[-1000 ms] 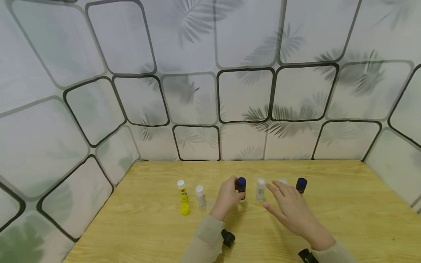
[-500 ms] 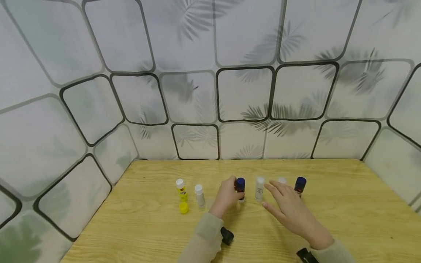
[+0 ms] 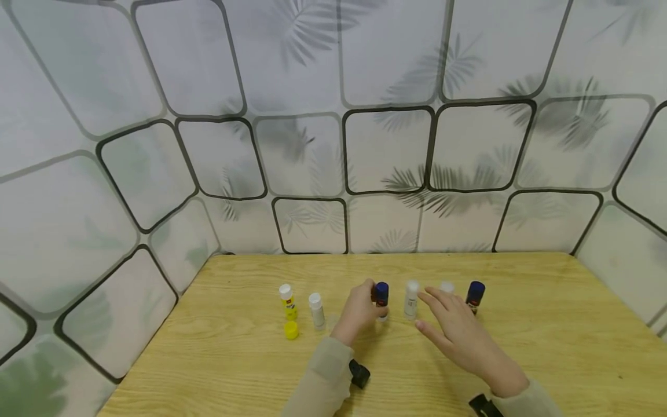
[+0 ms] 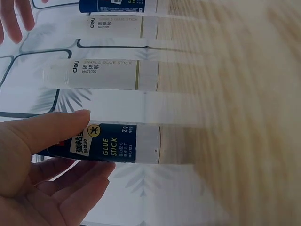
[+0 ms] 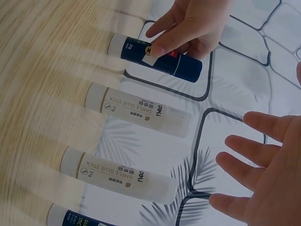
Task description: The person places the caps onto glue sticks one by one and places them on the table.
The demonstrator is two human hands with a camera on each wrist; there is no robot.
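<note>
My left hand [image 3: 358,313] grips a navy glue stick [image 3: 382,294] between thumb and fingers. The stick stands upright, its white base [image 4: 148,145] on the table. Just right of it stands a white glue stick [image 3: 411,301], apart from both hands. Over the right side of the table my right hand [image 3: 461,333] has its fingers spread and holds nothing. Behind those fingers is a second white glue stick [image 5: 122,174], mostly hidden in the head view. Farther right stands another navy glue stick [image 3: 475,294], its lower part covered by the right hand.
On the left, a yellow glue stick [image 3: 288,302] with a white top stands behind a yellow cap [image 3: 291,330]. Beside them is another white glue stick [image 3: 316,311]. The wooden table [image 3: 219,359] meets a patterned backdrop [image 3: 385,223] at its far edge.
</note>
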